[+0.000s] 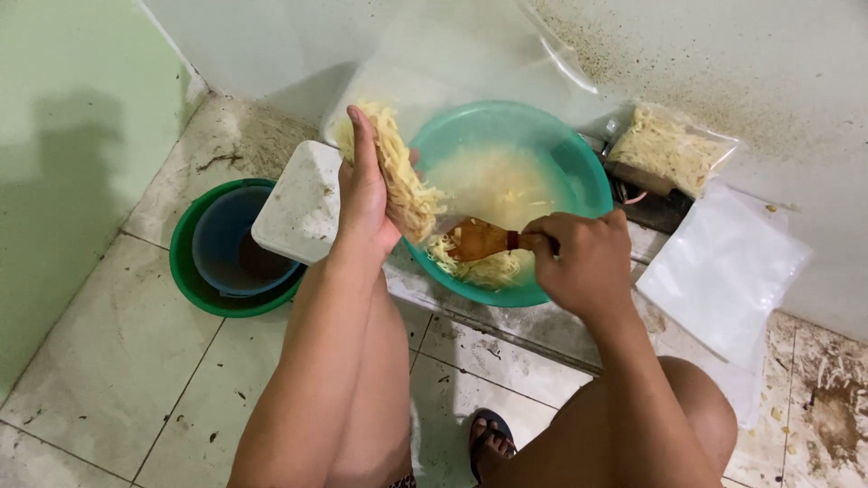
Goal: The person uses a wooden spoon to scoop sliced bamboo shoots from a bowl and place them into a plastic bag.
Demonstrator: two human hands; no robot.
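Left hand (366, 194) grips a half-filled bag of pale shreds (402, 181), centre frame. Right hand (583, 258) clenches the wooden spoon (479, 239); the teal basin (561, 154) is nearly emptied.

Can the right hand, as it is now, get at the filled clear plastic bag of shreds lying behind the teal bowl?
Probably yes: the filled clear plastic bag of pale shreds lies uncovered just beyond the right hand, but that hand grips a wooden spoon in the round teal plastic bowl.
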